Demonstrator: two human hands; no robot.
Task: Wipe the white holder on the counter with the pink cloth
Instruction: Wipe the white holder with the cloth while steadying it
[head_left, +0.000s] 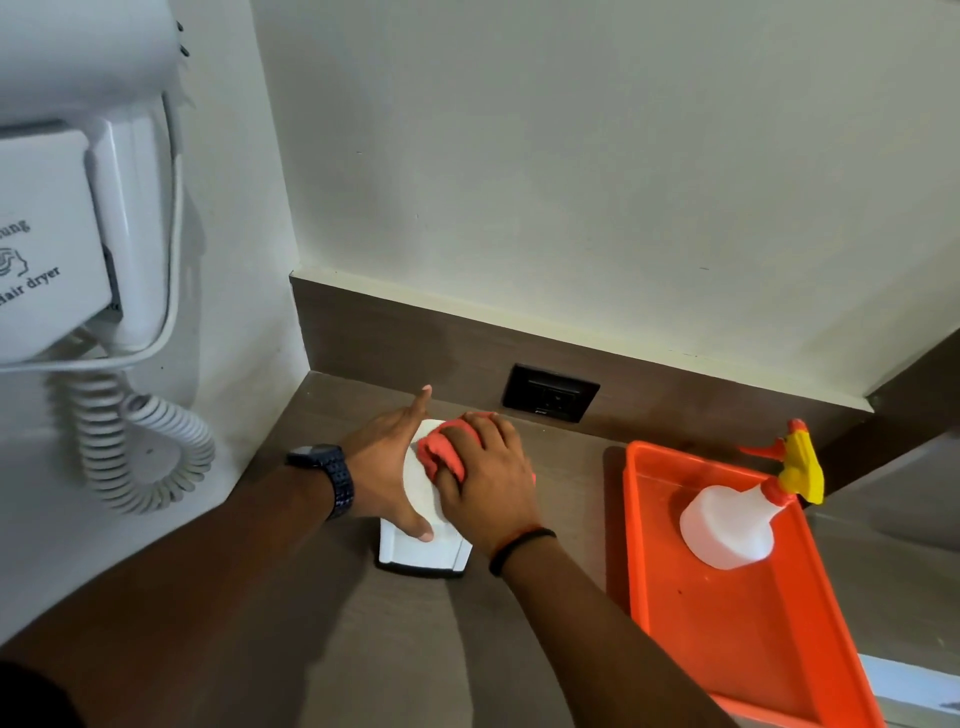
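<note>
The white holder (422, 551) stands on the brown counter (363, 649) near the back left corner. My left hand (387, 467), with a dark watch on the wrist, grips the holder's left side, thumb at the front and index finger pointing toward the wall. My right hand (485, 486) presses the bunched pink cloth (441, 454) onto the top of the holder. Most of the holder's top is hidden under the hands and the cloth.
An orange tray (737, 639) lies to the right with a white spray bottle (727, 522) lying in it, its yellow and orange trigger at the far end. A black socket (550, 393) sits in the backsplash. A wall hair dryer (78, 208) with coiled cord (140, 457) hangs left.
</note>
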